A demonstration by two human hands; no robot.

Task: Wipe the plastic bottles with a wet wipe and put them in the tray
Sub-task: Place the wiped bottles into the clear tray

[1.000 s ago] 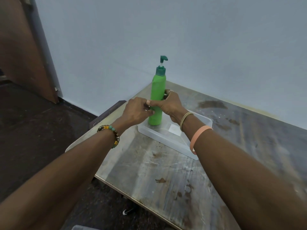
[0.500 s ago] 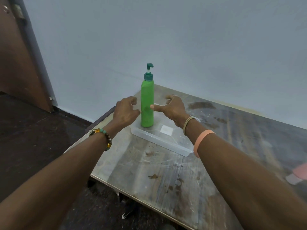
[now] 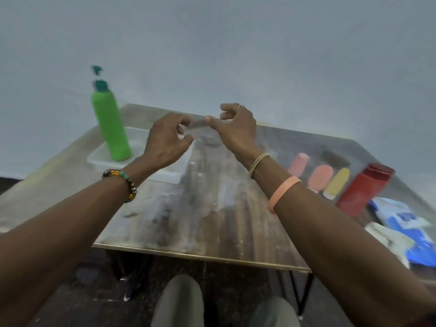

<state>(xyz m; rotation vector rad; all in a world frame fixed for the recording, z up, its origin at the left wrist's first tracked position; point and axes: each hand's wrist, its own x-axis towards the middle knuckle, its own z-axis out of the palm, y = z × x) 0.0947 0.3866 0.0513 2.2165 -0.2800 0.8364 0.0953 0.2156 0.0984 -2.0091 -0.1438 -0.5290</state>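
Observation:
A green pump bottle (image 3: 111,123) stands upright in the clear plastic tray (image 3: 103,161) at the table's far left. My left hand (image 3: 165,142) hovers over the tray's right end, fingers loosely curled and holding nothing. My right hand (image 3: 236,128) hangs beside it over the table's middle, thumb out, also empty. To the right lie two pink bottles (image 3: 298,165) (image 3: 319,178) and a yellow bottle (image 3: 336,186), with a red bottle (image 3: 363,188) next to them. A blue wet-wipe pack (image 3: 405,223) and a crumpled white wipe (image 3: 389,239) lie at the right edge.
The worn wooden table (image 3: 200,220) stands against a pale wall. Its front edge is close to my knees (image 3: 179,300). A dark object (image 3: 335,159) lies behind the lying bottles.
Both hands have let go of the green bottle and pulled back to the right, away from the tray. The view swung right, bringing the other bottles and the wipe pack into sight.

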